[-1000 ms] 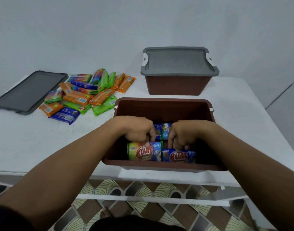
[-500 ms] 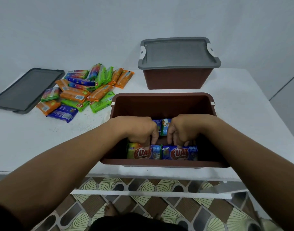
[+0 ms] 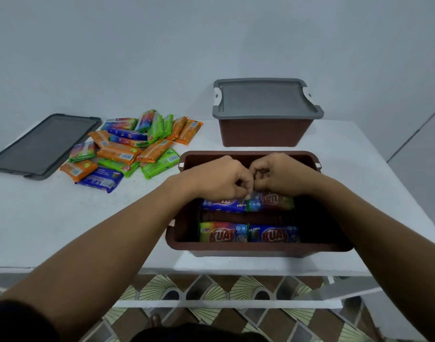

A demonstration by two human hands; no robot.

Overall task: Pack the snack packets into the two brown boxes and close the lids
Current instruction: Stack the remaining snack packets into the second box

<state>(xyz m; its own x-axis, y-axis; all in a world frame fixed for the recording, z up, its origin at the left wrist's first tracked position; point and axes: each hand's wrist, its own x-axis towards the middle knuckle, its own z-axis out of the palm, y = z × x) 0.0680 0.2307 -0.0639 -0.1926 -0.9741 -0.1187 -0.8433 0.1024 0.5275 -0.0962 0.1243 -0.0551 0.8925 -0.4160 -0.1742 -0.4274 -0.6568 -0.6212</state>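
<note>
An open brown box (image 3: 248, 251) sits at the table's near edge. Two "KUAT" snack packets (image 3: 248, 234) stand side by side against its front wall. A second row of packets (image 3: 226, 205) stands further back. My left hand (image 3: 221, 178) and my right hand (image 3: 285, 174) meet knuckle to knuckle over that back row. Their fingers curl down onto the top edges of those packets. The fingertips of my right hand are hidden. Behind it stands a second brown box (image 3: 266, 134) with a grey lid (image 3: 266, 99) on it.
A pile of several orange, green and blue snack packets (image 3: 132, 149) lies on the white table (image 3: 51, 218) to the left of the open box. A loose grey lid (image 3: 43, 144) lies at the far left. A patterned tile floor shows below the table edge.
Both hands have moved from the middle of the open box toward its far side, and the back row of packets has gone with them. A gap now shows between the two rows.
</note>
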